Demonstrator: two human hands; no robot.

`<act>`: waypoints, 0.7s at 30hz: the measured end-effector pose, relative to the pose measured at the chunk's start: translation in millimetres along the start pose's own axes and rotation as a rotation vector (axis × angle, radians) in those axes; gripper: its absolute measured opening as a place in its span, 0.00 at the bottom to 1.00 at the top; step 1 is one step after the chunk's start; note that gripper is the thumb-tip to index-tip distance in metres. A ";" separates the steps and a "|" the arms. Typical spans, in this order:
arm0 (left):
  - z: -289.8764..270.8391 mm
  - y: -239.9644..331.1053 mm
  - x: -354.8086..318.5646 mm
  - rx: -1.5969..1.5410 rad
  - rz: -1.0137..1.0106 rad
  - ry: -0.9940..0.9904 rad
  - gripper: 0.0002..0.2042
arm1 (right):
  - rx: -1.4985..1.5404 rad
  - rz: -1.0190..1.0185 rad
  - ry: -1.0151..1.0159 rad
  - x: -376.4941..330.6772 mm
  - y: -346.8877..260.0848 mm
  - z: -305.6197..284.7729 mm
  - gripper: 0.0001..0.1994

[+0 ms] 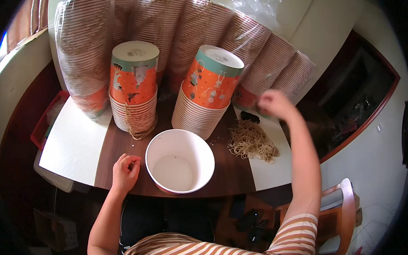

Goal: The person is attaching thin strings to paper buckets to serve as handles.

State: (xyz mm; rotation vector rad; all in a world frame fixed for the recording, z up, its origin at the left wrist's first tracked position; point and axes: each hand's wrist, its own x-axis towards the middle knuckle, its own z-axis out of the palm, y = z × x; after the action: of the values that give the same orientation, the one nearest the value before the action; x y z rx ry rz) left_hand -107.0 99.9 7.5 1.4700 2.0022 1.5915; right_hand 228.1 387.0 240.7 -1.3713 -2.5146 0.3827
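The left hand (125, 170) rests on the surface (116, 146), fingers curled loosely, grasping nothing visible, just beside the open white tub (180, 161). The right hand (274, 103) is raised, arm outstretched, fingers bunched above the rubber bands (252, 140); whether it grips any I cannot tell.

One open white paper bucket (180, 160) stands upright on the surface (121, 144). Two stacks of upturned orange printed buckets stand behind it, a left stack (134, 85) and a right stack (205, 93). One heap of tan rubber bands (252, 141) lies to the right. Several plastic-wrapped sleeves of buckets (185, 40) lean along the back; their exact number cannot be told. Two hands show, left hand (125, 172) and right hand (274, 104).
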 end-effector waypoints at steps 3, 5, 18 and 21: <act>-1.0 2.9 0.2 -0.009 -0.004 -0.015 0.03 | -0.291 -0.041 -0.346 -23.5 15.5 69.1 0.09; 2.3 4.2 1.3 -0.014 0.018 -0.030 0.03 | -0.231 -0.118 -0.398 -44.3 50.2 110.5 0.09; 2.1 10.8 2.7 0.069 0.041 -0.046 0.02 | -0.527 -0.558 -0.024 -82.7 77.2 171.3 0.04; 3.1 8.8 1.6 0.087 0.058 -0.043 0.03 | -0.461 -0.572 0.017 -80.2 83.9 179.2 0.03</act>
State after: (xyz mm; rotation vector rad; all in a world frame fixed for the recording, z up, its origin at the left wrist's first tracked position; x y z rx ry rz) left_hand -100.8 102.5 14.0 1.5932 2.0465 1.4983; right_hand 274.6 343.6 37.0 -0.6900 -2.9327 -0.3372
